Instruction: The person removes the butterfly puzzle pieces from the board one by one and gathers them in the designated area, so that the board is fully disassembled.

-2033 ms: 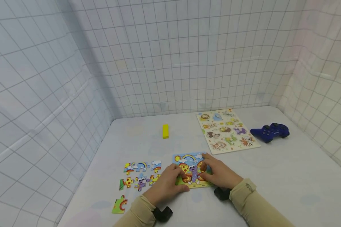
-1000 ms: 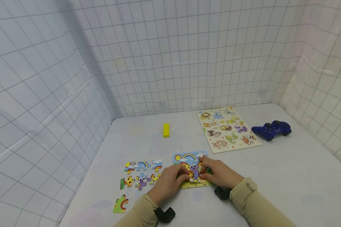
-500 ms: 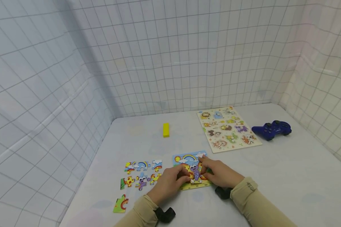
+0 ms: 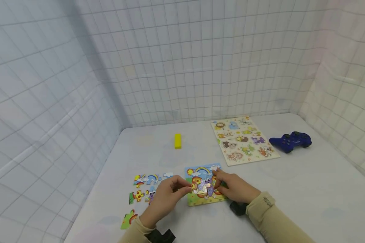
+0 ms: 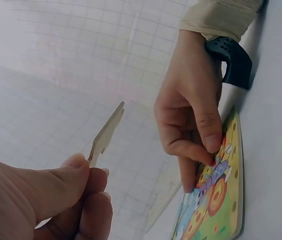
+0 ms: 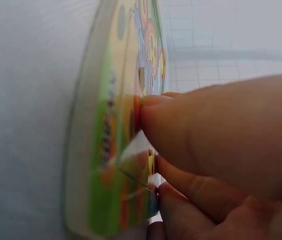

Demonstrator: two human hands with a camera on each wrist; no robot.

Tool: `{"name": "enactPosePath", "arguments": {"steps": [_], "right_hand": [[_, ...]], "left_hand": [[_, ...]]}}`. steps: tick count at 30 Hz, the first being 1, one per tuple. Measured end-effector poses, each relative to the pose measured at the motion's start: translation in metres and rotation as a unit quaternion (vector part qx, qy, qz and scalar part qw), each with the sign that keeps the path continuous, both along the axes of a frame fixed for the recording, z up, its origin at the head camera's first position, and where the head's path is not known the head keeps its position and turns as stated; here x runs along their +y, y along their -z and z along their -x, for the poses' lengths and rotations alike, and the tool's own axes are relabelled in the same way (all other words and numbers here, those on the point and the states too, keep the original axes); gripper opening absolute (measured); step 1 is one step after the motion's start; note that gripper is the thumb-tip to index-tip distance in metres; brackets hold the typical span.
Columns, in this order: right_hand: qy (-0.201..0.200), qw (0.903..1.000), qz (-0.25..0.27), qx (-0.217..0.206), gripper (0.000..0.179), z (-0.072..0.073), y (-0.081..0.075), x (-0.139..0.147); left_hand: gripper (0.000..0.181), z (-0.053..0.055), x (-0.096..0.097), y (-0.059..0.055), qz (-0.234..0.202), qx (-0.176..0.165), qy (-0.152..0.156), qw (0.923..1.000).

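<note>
In the head view my left hand pinches a puzzle piece between thumb and fingers, held up above the butterfly puzzle board. The left wrist view shows this piece almost edge-on, its face hardly visible. My right hand is bent over the board's right side, thumb and fingertips gripping a small puzzle piece close against the board; most of it is hidden by the fingers. Left of the board lie loose puzzle pieces in rows, partly covered by my left hand.
A yellow block stands further back on the white table. Behind and right of the board lies an animal puzzle board, with a blue game controller beside it. Grid-patterned cloth walls enclose the back and sides.
My left hand has lifted a piece off the board and drawn it leftward and toward me, over the loose pieces. The right hand has curled in at the board's right side and stayed there.
</note>
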State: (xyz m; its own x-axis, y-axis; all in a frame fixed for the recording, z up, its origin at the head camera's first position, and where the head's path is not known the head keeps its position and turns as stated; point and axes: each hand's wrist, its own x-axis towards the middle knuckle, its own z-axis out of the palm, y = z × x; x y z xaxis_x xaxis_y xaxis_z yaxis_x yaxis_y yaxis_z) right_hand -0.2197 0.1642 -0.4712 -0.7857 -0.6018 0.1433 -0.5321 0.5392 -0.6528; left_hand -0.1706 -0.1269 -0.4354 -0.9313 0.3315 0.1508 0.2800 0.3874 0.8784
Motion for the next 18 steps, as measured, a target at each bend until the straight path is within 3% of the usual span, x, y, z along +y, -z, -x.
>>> {"name": "enactPosePath", "arguments": {"steps": [4,8,13,18], "right_hand": [[-0.002,1.0000,0.001,0.007,0.017,-0.001,0.001,-0.001],[-0.004,1.0000,0.001,0.008,0.017,-0.002,0.001,0.000],[-0.001,1.0000,-0.003,0.001,0.018,-0.002,0.000,0.000],[0.002,1.0000,0.000,0.007,0.018,-0.004,-0.001,-0.002]], "left_hand": [[0.009,-0.010,-0.024,-0.005,0.002,-0.015,-0.023,0.9996],[0.010,-0.023,-0.056,-0.005,0.056,-0.007,-0.057,0.9968],[0.008,-0.045,-0.105,0.000,0.157,0.001,-0.101,0.9824],[0.009,-0.057,-0.128,0.007,0.177,-0.044,-0.136,0.9739]]}}
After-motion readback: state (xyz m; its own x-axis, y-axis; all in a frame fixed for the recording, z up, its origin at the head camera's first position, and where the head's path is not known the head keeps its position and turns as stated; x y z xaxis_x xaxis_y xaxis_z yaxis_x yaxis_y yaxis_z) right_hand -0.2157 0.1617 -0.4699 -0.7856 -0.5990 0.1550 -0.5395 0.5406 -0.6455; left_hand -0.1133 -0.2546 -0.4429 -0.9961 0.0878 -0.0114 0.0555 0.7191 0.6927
